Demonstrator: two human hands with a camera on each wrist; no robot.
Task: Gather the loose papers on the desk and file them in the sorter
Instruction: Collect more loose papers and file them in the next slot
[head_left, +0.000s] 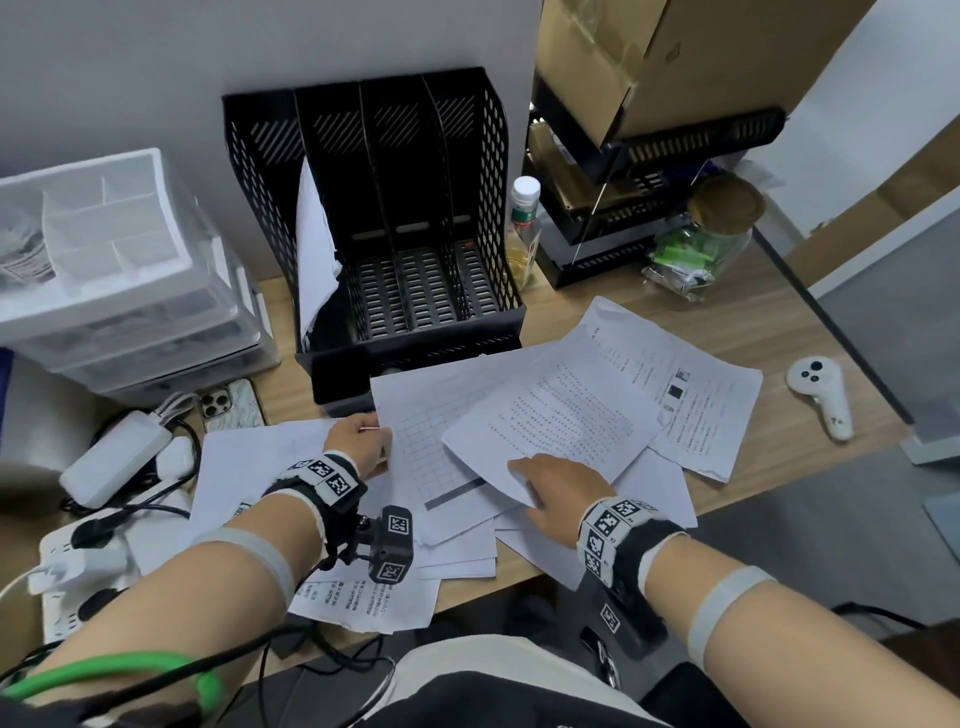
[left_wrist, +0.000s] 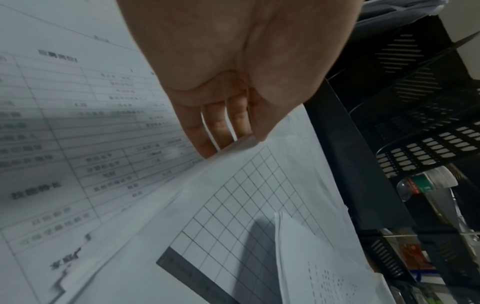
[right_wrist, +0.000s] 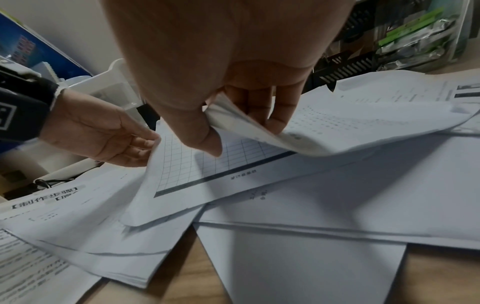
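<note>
Several loose white papers lie fanned over the wooden desk in front of a black mesh sorter. One white sheet stands in the sorter's left slot; the other slots show bare floor. My left hand pinches the left edge of a grid-printed sheet, thumb on top and fingers beneath. My right hand pinches the near corner of a text-printed sheet and lifts it off the grid sheet; that corner curls up between thumb and fingers.
A white drawer unit stands at the left, with a phone, chargers and a power strip in front of it. Right of the sorter are a bottle, stacked black trays, a jar and a white controller.
</note>
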